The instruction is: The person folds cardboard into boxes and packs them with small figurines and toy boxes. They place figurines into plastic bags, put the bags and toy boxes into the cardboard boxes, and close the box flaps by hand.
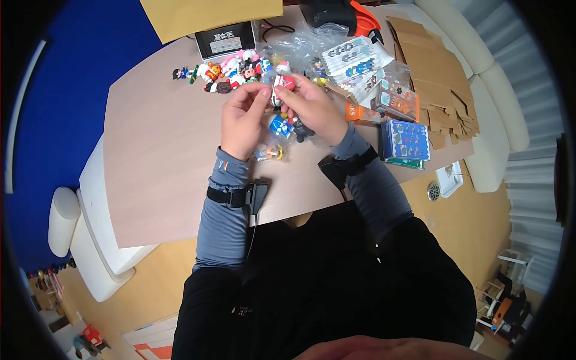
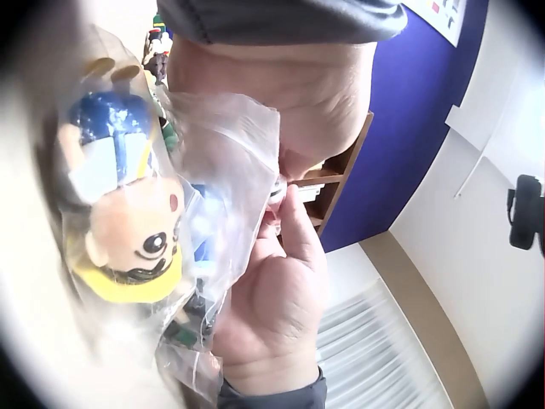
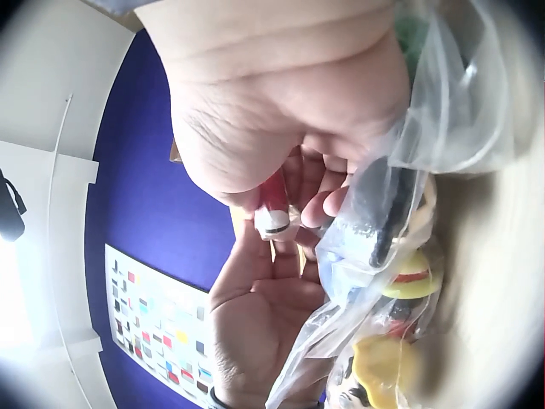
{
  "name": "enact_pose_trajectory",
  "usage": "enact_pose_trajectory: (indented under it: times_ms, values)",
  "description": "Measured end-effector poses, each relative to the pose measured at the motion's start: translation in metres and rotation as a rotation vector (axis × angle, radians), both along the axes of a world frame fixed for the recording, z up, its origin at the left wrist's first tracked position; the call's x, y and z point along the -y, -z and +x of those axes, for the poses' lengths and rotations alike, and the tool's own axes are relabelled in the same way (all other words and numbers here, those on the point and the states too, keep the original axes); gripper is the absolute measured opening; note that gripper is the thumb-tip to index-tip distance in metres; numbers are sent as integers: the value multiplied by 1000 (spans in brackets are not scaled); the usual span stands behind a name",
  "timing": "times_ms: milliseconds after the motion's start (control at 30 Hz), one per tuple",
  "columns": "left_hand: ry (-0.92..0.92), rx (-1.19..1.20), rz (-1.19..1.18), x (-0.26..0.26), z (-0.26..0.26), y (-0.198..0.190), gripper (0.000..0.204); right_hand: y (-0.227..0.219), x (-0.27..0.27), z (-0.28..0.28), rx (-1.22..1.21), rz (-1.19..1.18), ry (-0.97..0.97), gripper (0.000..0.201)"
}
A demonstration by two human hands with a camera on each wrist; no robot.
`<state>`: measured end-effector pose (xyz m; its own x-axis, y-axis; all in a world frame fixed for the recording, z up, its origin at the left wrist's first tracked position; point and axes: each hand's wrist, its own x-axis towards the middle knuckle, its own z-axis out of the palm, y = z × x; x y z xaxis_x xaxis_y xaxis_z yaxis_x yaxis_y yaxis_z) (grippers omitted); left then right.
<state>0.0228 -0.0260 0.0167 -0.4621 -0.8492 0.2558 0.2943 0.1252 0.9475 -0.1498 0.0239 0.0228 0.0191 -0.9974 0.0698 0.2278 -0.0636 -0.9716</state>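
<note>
Both hands meet over the table around a small red and white toy figure (image 1: 284, 83). My right hand (image 1: 315, 108) grips it, thumb on its near face. The left hand (image 1: 241, 123) has its thumb and forefinger pinched together at the figure's left edge. In the right wrist view the red and white figure (image 3: 274, 204) sits between the fingers, partly hidden by them. Below the hands lie bagged figures: a blue and white one (image 1: 280, 126), a dark one (image 1: 302, 130) and one with a yellow cap (image 2: 128, 285) in clear plastic.
A pile of loose colourful figures (image 1: 240, 69) lies beyond the hands. Clear bags (image 1: 300, 48), printed sheets (image 1: 354, 60), an orange box (image 1: 360, 112), a blue box (image 1: 405, 141) and flattened cardboard (image 1: 429, 72) take up the right side. A black box (image 1: 226, 41) stands at the back.
</note>
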Motion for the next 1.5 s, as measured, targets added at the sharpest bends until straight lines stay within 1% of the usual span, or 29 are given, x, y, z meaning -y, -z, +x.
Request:
enact_pose_trajectory:
  times_ms: [67, 100, 167, 200, 267, 333, 533, 600, 667, 733, 800, 867, 933, 967, 1000, 1033, 1067, 1100, 1133, 1167, 1200, 1233, 1267, 1300, 1333, 1367, 1467, 1500]
  values:
    - [-119, -39, 118, -6, -4, -3, 36, 3, 0, -1, 13, -9, -13, 35]
    - [-120, -39, 116, -5, -4, -3, 36, 3, 0, -1, 19, -9, -23, 35]
    - [-72, -15, 227, -3, -3, -2, 39, 1, 0, -1, 26, -10, -34, 35]
    - [-72, -15, 226, -2, -1, -3, 39, 1, 0, 0, 30, -37, -25, 34]
    - [3, -36, 215, -1, 0, -4, 39, 1, 1, 0, 31, -64, -18, 33]
    - [12, -57, 205, -4, 0, -6, 38, 6, 3, -2, 42, -105, -6, 32]
    - [35, -74, 176, -1, 0, 1, 34, 8, 3, -2, 40, -99, 9, 33]
    - [42, -71, 176, -1, 0, 1, 33, 2, 0, -2, 47, -81, 20, 33]
    - [6, -90, 178, -2, 0, 0, 32, 0, -1, -3, 55, -62, 32, 33]
    - [2, -80, 166, -1, 2, 0, 32, 0, -2, -6, 160, -31, -29, 32]
    - [-4, -69, 155, -1, 2, -1, 31, 1, -1, -7, 143, -34, -27, 34]
    - [-91, -115, 174, -1, -1, 0, 35, 3, -1, -7, 128, -36, -24, 37]
    - [-123, -94, 198, 0, -3, -2, 38, 7, -1, -11, 240, -68, -58, 38]
    - [-155, -74, 221, -1, -4, -7, 42, 6, -2, -11, 240, -68, -59, 38]
    - [-157, -74, 222, -4, -4, -12, 42, 4, -3, -12, 306, -67, -104, 39]
    - [-87, -110, 299, -8, -4, -18, 45, 1, -4, -12, 373, -66, -149, 40]
    - [-17, -146, 376, -11, -4, -22, 48, -4, -6, -10, 373, -68, -150, 40]
    - [-17, -146, 375, -9, -3, -19, 48, -9, -7, -8, 397, -36, -164, 36]
    - [47, -164, 357, -7, -2, -14, 48, -11, -8, -7, 421, -4, -178, 32]
    - [111, -182, 340, -5, 0, -10, 47, -10, -7, -6, 422, -4, -178, 32]
    - [111, -182, 339, -4, 2, -7, 47, -7, -4, -6, 347, -18, -95, 32]
    - [94, -206, 290, -2, 3, -5, 47, -4, -2, -6, 272, -32, -12, 32]
    - [78, -229, 240, -2, 4, -5, 47, 0, 1, -8, 273, -34, -12, 32]
    - [79, -226, 239, -2, 4, -5, 47, 3, 4, -9, 208, -45, 35, 32]
    - [37, -236, 236, -3, 4, -6, 47, 6, 5, -11, 142, -57, 83, 34]
    - [-5, -248, 230, -4, 4, -8, 48, 4, 4, -10, 143, -59, 85, 34]
    - [-4, -253, 179, -8, 1, -13, 47, -1, 0, -3, 82, -58, 86, 38]
    - [-3, -251, 179, -8, 2, -12, 47, 0, -1, 0, 67, -122, 60, 39]
